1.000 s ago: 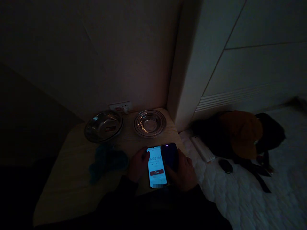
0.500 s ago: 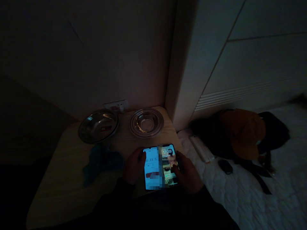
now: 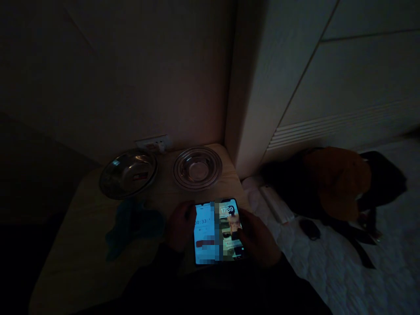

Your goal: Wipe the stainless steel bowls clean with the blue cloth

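Note:
Two lit phones lie side by side in front of me, their inner edges touching or nearly so. My left hand [image 3: 180, 225] is closed on the left phone [image 3: 203, 229], whose pale screen shows running timer digits and a red bar. The right phone [image 3: 232, 223], with 17:39 over a picture, is gripped at its outer edge by my right hand [image 3: 261, 239]; the thumb lies along the screen's side. A blue-green cloth or glove [image 3: 133, 227] rests left of my left hand. Darkness hides most of my fingers.
On the wooden table [image 3: 65, 249] stand a steel bowl [image 3: 127, 173] and a stack of metal plates [image 3: 197, 168]. Behind them is a wall socket [image 3: 152, 143]. To the right, a quilted mattress [image 3: 344, 288] bears an orange cap [image 3: 343, 179], dark bag-like items and a small black object [image 3: 309, 229].
Both phones and my hands sit slightly lower and to the left in view. The table items also shift left as the camera turns. My right thumb has moved towards the right phone's edge.

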### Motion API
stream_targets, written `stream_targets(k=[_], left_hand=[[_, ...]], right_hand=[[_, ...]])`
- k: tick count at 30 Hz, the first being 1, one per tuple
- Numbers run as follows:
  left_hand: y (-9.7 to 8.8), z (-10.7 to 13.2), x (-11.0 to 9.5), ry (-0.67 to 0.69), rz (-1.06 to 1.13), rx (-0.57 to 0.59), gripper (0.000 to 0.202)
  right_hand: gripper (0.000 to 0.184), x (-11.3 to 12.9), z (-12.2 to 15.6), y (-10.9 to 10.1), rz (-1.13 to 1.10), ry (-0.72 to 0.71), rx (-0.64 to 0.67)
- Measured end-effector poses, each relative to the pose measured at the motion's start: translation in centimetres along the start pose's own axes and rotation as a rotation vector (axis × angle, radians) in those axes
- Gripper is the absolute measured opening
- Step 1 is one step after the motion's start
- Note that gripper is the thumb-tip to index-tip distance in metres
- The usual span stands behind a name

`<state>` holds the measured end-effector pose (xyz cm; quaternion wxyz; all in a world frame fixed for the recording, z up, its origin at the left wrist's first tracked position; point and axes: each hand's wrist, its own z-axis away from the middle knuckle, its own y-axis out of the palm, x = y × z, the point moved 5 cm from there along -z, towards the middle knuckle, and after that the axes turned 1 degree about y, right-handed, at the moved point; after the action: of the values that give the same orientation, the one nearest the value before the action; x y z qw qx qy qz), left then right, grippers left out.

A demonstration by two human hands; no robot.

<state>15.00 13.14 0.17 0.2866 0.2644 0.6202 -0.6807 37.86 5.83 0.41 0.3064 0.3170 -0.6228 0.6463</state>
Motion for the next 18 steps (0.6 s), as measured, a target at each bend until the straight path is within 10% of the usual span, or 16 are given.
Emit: stream_targets(k=[18], left_hand=[[-0.3, 0.4, -0.5, 0.049, -0.009, -0.013, 0.031]], right_hand=[[0.037, 1.0, -1.3, -0.1, 0.182, 0.099, -0.092]])
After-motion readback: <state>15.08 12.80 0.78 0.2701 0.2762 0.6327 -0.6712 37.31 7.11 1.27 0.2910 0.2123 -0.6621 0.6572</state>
